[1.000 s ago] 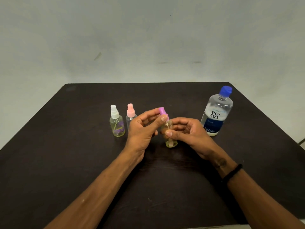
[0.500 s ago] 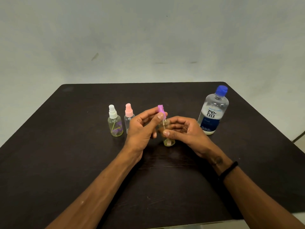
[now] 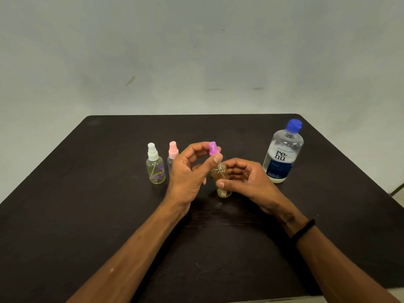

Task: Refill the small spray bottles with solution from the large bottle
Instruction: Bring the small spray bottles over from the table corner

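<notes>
On the dark table (image 3: 87,215), the right hand (image 3: 247,182) curls around a small clear spray bottle (image 3: 223,184) that stands near the middle, thumb across its front; a shallow layer of pale yellowish liquid sits at its bottom. The left hand (image 3: 188,173) pinches the purple spray top (image 3: 213,148) between thumb and fingers just above the bottle's neck, with the thin dip tube (image 3: 219,168) running from the top down into the bottle. Whether the top is seated on the neck or lifted free of it cannot be told. To the left stand two more small bottles, upright: one with a white spray top (image 3: 155,166), holding a low level of yellowish liquid and a purple print on its side, and one with a pink spray top (image 3: 172,155), partly hidden behind the left hand, its contents unclear. Well to the right stands the large bottle (image 3: 283,153), blue cap on, clear liquid filling most of it, dark blue label facing front. A black band (image 3: 302,231) circles the right wrist.
</notes>
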{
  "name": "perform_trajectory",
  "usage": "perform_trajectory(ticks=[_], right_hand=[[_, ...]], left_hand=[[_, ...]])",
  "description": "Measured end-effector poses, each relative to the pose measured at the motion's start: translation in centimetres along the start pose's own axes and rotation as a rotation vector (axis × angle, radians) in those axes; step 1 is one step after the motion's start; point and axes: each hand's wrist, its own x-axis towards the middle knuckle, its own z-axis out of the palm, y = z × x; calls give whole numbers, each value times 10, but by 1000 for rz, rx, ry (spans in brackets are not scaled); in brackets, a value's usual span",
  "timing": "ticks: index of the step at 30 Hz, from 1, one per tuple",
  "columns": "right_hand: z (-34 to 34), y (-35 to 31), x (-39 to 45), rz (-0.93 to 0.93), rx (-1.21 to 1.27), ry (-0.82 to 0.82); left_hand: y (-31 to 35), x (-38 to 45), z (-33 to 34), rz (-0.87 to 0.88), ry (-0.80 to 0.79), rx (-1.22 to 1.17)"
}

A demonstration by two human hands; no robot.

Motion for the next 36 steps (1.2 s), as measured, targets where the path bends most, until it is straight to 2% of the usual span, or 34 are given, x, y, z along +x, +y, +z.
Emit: perform_trajectory(ticks=[7,10,17,21,25,31,34,36], right_hand=[[1,0,-2,-16,0,17],[3,-1,-3,-19,-9,32],[3,0,0,-40,-13,44],[8,2,8,-65,-12,80],[21,7,23,-83,-17,129],[28,13,27,-67,-74,149],[24,12,13,-58,-135,157],[19,11,-2,-50,-197,186]], left_hand=[[-2,-5,-2,53,27,88],[-8,-8,-2,83,9,211],[-8,-11,-2,52,-34,273],[-11,-10,-5,98,-47,335],[-21,-14,-7,138,71,521],[-24,-36,-4,244,310,652],[-15,-53,-1,345,325,668],[-9,-63,2,423,260,667]])
